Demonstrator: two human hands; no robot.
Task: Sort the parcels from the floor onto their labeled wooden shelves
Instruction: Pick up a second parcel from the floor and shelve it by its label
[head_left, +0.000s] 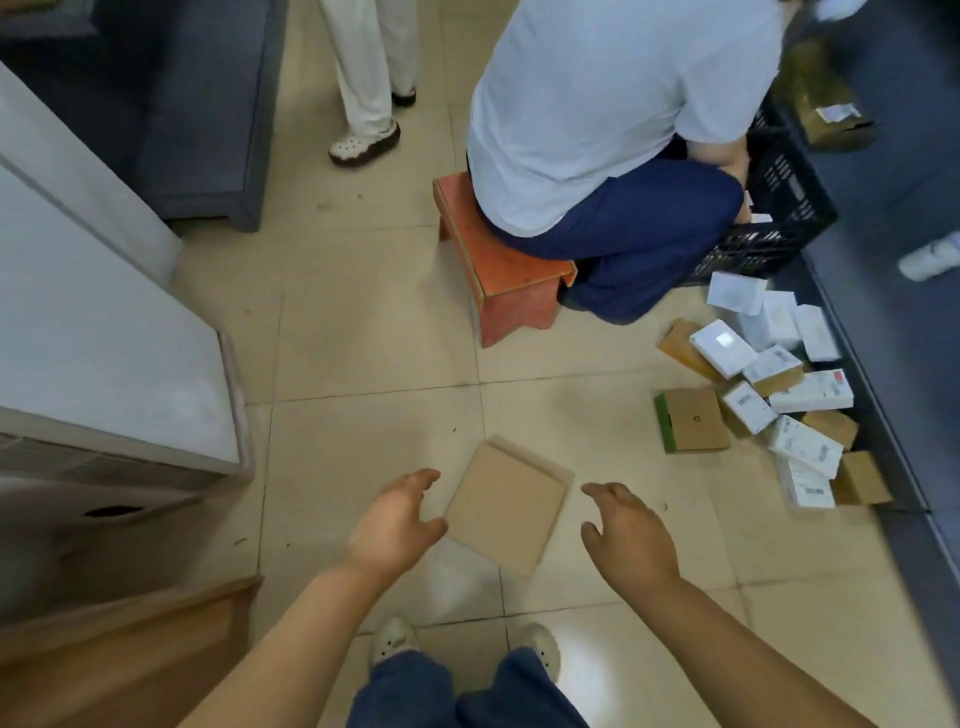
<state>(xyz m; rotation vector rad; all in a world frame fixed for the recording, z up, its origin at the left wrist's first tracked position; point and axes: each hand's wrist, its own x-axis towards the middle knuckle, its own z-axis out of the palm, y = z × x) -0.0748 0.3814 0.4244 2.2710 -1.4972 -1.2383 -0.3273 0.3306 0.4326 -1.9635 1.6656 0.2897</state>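
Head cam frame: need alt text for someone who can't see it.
Two bare hands, left hand and right hand, open, reach down on either side of a flat cardboard parcel on a tiled floor. To the right lies a heap of small boxes; beyond, a person sits on an orange stool beside a black crate.
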